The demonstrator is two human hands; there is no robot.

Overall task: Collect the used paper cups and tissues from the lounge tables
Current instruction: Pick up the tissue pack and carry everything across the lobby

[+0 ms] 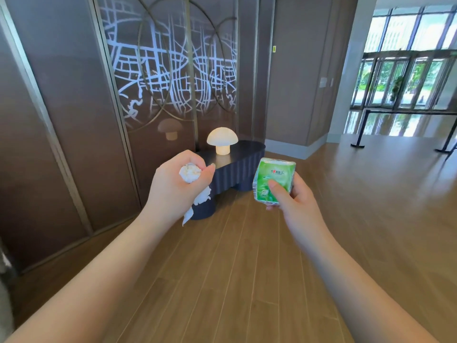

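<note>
wood-plank flooring runs to a dark ribbed oval tabletop (243, 154) bearing a glowing white mushroom lamp (222, 141). the left hand (178, 184) grips a crumpled white tissue wad (190, 172), fingers curled tight around it. the right hand (290, 196) pinches a green plastic tissue packet (273, 180). collection looks underway; the next move likely calls for a bin or another table, neither visible.

Crumpled paper tissue (190, 173); glossy plastic pack (273, 180); wood floor (247, 268).
</note>
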